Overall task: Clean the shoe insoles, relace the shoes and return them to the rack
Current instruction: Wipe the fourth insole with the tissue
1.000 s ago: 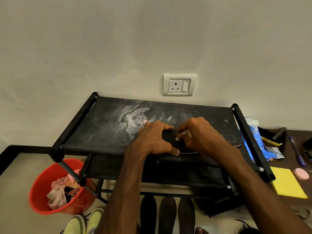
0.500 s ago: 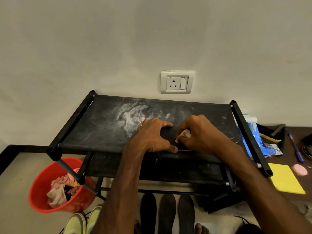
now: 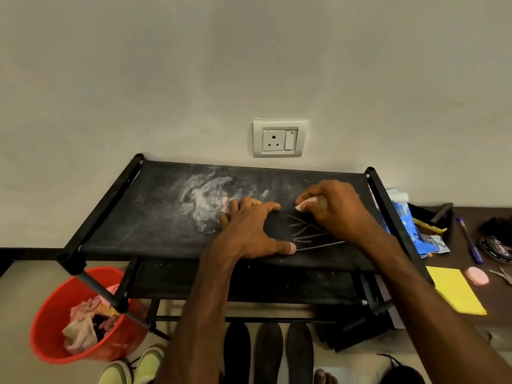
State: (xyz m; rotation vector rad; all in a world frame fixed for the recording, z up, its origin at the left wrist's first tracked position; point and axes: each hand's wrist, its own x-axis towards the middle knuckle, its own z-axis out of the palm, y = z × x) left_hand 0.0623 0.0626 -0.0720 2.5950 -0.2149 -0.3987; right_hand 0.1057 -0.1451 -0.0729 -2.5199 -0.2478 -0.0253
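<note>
My left hand (image 3: 249, 231), fingers spread, pins the insole (image 3: 303, 232). Just beside them my right hand (image 3: 336, 210) pinches a pale wad (image 3: 306, 204). This looks like the cleaning step, and next I need firm strokes.

Black rack shelf (image 3: 133, 225) with powder smear (image 3: 203, 199) and 1 dark insole (image 3: 306, 234)

An insole (image 3: 279, 231) lies on the rack's (image 3: 116, 200) top shelf, under the left hand (image 3: 249, 231). The right hand (image 3: 338, 209) holds a small lump (image 3: 306, 204) on it. A socket (image 3: 278, 138) is on the wall behind. A bucket (image 3: 52, 314) of cloths (image 3: 83, 325) stands left. Three insoles (image 3: 268, 350) lie in front on the floor. The tabletop (image 3: 493, 300) with a pad (image 3: 457, 289) and a pen (image 3: 469, 239) stands right.
</note>
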